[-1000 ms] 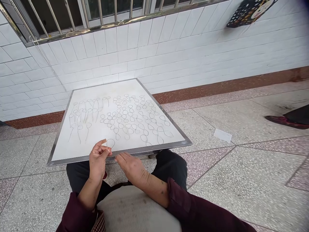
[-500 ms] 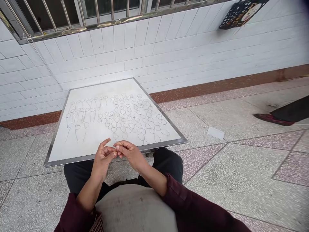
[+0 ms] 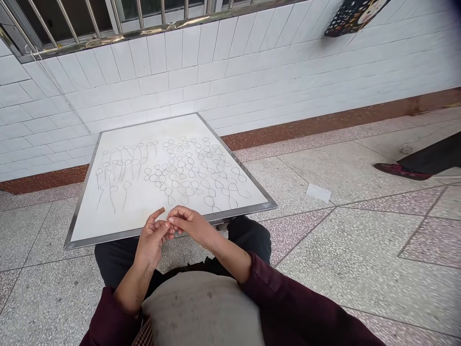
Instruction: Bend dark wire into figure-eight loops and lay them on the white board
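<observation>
My left hand [image 3: 153, 239] and my right hand [image 3: 189, 223] meet over the near edge of a white board [image 3: 86, 218]. Thumb and fingertips of both are pinched together, touching each other, while my left index finger sticks up. Between them seems to be a thin wire-like strand, mostly hidden by the fingers. On the board lie many thin dark strands. Those on the left [image 3: 112, 198] have one loop and a long tail. Toward the middle and right, figure-eight strands [image 3: 211, 192] lie close together, some overlapping.
The grey-framed board rests over my knees [image 3: 250, 238], near a white tiled wall [image 3: 180, 77] with a barred window [image 3: 144, 19]. A dark patterned bag [image 3: 355, 17] hangs at upper right. White paper [image 3: 319, 192] and another person's shoe [image 3: 399, 170] are on the floor.
My hands stay pinched together and have shifted very slightly, with the fingertips closer. The view has tilted a little. The strands on the board look unchanged.
</observation>
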`<state>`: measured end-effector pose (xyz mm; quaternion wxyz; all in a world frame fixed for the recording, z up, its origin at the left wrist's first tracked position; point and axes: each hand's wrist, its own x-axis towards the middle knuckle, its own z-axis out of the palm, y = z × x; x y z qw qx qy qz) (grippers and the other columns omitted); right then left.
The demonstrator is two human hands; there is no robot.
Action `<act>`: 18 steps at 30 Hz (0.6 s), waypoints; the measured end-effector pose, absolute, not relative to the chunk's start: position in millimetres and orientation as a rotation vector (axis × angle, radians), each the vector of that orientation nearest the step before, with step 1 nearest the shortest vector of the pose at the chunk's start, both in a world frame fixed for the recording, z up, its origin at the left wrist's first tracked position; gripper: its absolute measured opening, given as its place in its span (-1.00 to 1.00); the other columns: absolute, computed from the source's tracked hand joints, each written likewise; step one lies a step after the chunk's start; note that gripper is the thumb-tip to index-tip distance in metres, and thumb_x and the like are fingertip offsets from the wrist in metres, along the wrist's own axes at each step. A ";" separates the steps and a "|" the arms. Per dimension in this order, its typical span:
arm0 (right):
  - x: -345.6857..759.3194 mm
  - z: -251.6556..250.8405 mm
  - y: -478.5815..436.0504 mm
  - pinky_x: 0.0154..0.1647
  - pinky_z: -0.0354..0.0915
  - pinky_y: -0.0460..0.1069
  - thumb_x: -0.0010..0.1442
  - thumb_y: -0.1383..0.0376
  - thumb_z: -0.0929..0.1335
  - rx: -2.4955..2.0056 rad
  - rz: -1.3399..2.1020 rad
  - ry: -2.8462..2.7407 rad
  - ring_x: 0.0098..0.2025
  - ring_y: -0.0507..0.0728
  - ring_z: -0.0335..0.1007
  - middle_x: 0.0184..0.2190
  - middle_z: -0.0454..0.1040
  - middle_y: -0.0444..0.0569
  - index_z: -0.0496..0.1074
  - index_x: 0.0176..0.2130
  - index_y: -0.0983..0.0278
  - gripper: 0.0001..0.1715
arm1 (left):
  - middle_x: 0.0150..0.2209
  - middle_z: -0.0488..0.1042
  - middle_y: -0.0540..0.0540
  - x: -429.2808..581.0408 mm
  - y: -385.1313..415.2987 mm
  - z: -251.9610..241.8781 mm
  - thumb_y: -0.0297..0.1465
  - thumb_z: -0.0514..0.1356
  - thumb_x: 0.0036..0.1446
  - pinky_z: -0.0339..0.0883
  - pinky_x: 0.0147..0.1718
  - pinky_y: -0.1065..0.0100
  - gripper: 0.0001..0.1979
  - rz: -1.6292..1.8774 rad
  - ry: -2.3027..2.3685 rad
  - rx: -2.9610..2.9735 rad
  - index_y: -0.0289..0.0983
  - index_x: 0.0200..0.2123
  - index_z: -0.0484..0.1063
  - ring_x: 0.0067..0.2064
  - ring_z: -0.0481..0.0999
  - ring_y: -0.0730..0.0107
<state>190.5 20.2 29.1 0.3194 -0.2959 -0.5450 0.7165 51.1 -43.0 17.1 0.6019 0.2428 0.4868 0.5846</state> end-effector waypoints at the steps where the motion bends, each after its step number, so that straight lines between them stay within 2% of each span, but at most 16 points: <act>1: 190.5 30.0 21.0 -0.43 0.17 -0.07 0.12 0.03 0.42 -0.769 1.887 -1.447 -0.48 -0.02 0.24 -0.51 0.37 -0.20 0.41 -0.34 0.26 -0.66 | -0.43 0.49 0.03 50.6 -42.9 16.9 -0.29 0.41 -0.02 0.36 -0.33 0.39 -0.36 1.355 1.126 0.552 -0.26 0.12 0.32 -0.37 0.51 0.45; 9: 187.5 40.4 25.9 -0.42 0.18 -0.07 0.16 0.06 0.40 -0.764 1.858 -1.514 -0.49 -0.03 0.19 -0.49 0.30 -0.23 0.37 -0.33 0.24 -0.70 | -0.47 0.44 0.08 50.2 -43.2 21.1 -0.45 0.44 -0.08 0.30 -0.40 0.50 -0.43 1.333 0.991 0.495 -0.24 0.04 0.40 -0.42 0.45 0.56; 18: 183.1 46.2 29.3 -0.37 0.30 -0.03 0.13 0.10 0.42 -0.664 1.962 -1.547 -0.43 0.00 0.29 -0.45 0.34 -0.20 0.36 -0.32 0.24 -0.72 | -0.41 0.44 0.07 46.3 -44.2 12.6 -0.43 0.43 -0.05 0.32 -0.37 0.48 -0.49 1.358 0.975 0.498 -0.22 0.01 0.44 -0.41 0.44 0.58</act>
